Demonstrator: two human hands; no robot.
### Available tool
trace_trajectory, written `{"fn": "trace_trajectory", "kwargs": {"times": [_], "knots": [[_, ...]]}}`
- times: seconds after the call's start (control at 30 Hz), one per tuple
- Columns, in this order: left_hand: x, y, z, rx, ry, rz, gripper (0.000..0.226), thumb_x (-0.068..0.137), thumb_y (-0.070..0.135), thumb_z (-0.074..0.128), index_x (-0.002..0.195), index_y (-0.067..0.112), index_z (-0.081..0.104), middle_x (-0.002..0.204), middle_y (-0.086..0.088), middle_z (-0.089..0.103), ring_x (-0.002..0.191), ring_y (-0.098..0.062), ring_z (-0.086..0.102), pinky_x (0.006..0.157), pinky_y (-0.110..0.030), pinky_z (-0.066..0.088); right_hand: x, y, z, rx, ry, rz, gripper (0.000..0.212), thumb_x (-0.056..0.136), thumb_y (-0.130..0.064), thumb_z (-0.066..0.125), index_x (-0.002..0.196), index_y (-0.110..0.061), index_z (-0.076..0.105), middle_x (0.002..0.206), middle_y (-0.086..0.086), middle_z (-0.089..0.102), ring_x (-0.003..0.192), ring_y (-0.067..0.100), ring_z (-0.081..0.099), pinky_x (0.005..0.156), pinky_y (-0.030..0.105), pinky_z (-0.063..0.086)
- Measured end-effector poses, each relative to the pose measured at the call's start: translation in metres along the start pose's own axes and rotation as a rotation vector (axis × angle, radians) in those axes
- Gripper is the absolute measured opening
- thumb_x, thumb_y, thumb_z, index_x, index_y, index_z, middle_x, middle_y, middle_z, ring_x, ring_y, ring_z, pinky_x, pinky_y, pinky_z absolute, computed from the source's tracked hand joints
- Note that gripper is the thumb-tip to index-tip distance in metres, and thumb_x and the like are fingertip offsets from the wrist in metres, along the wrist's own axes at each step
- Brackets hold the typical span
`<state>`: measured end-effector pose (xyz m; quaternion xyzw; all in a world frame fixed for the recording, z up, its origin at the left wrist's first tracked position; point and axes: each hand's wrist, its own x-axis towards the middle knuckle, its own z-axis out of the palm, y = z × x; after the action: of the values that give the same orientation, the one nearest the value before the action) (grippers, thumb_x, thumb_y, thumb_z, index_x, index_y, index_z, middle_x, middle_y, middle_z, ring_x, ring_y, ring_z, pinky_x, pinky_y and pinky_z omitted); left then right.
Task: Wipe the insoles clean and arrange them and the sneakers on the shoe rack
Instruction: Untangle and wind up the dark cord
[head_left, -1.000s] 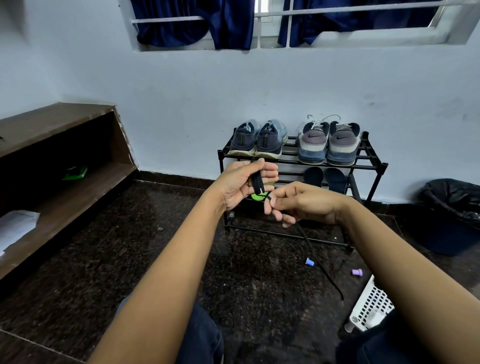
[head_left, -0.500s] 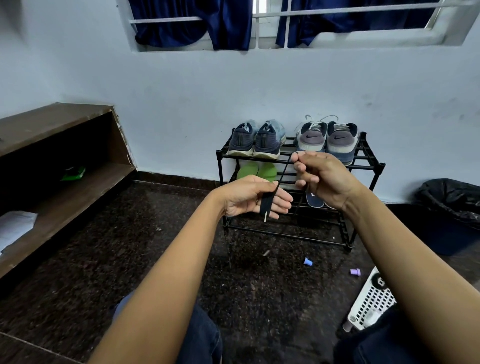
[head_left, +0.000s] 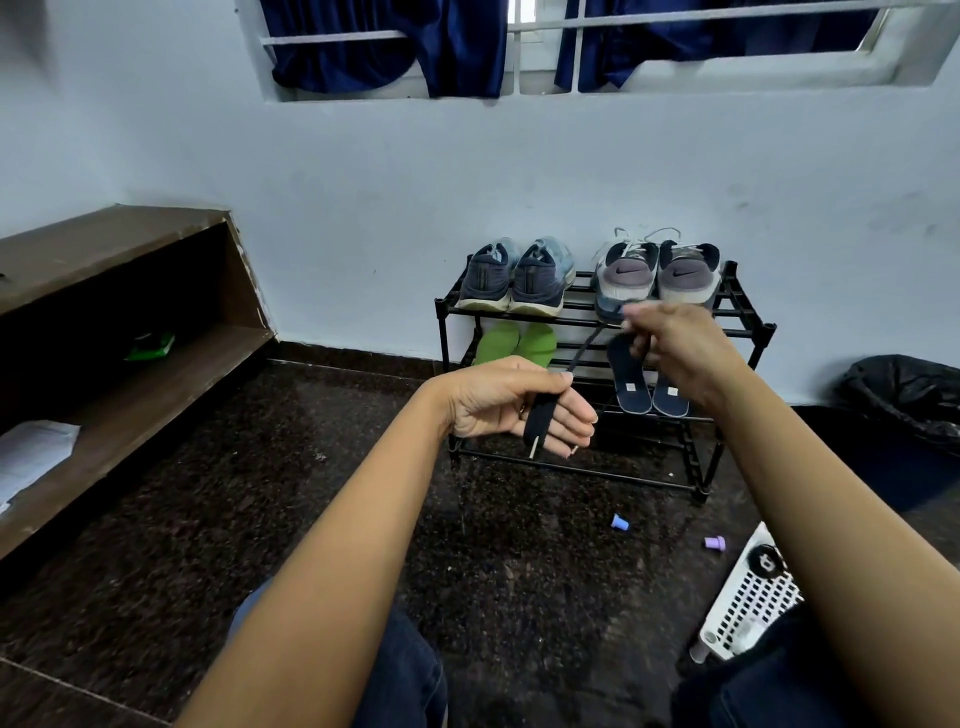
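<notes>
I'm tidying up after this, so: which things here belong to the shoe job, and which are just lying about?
Job: shoe rack, blue sneakers, grey sneakers, green insoles, dark blue insoles, black lace pinched by left hand and right hand.
Lying about: blue cap, purple cap, white basket, black bin bag, wooden shelf.

Shoe rack (head_left: 443, 332): black bar frame, standing on the dark floor against the pale wall.
Blue sneakers (head_left: 517, 280): I see the pair upright, side by side on the left of the top tier, heels towards me.
Grey sneakers (head_left: 657, 275): pair on the right of the top tier, heels towards me, a dark swoosh on each.
Green insoles (head_left: 514, 343): two side by side on the middle tier, under the blue sneakers.
Navy insoles (head_left: 649, 387): two on the middle tier under the grey sneakers, a small pale label on each; I cannot see their far ends.
</notes>
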<state>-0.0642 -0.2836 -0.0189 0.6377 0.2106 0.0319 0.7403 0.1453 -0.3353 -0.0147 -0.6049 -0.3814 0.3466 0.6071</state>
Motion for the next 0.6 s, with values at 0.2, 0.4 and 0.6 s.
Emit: {"fn": "trace_trajectory", "kwargs": {"times": [0.2, 0.4, 0.6], "knots": [[0.000, 0.006, -0.001, -0.199, 0.139, 0.107, 0.038, 0.095, 0.022, 0.048, 0.079, 0.000, 0.076, 0.083, -0.020, 0.072, 0.083, -0.030, 0.072, 0.078, -0.040, 0.060, -0.004, 0.022, 0.004, -0.744, -0.382, -0.075, 0.051, 0.076, -0.022, 0.076, 0.123, -0.015, 0.056, 0.120, -0.003, 0.058, 0.113, 0.011, 0.053, 0.099, 0.029, 0.042], [0.001, 0.007, 0.002, -0.283, 0.209, 0.168, 0.045, 0.100, 0.020, 0.043, 0.076, 0.001, 0.076, 0.080, -0.019, 0.072, 0.079, -0.028, 0.073, 0.074, -0.037, 0.061, -0.027, 0.021, 0.032, -0.339, -0.640, -0.177, 0.020, 0.082, 0.010, 0.056, 0.101, 0.003, 0.059, 0.091, 0.002, 0.058, 0.081, 0.001, 0.052, 0.075, 0.014, 0.043], [-0.001, 0.008, 0.000, -0.334, 0.262, 0.216, 0.046, 0.102, 0.020, 0.041, 0.080, -0.001, 0.075, 0.082, -0.020, 0.072, 0.077, -0.025, 0.073, 0.070, -0.034, 0.061, -0.033, 0.026, 0.051, -0.244, -0.617, -0.049, 0.026, 0.087, 0.014, 0.046, 0.099, 0.000, 0.063, 0.089, 0.010, 0.066, 0.084, 0.012, 0.061, 0.079, 0.026, 0.052]]}}
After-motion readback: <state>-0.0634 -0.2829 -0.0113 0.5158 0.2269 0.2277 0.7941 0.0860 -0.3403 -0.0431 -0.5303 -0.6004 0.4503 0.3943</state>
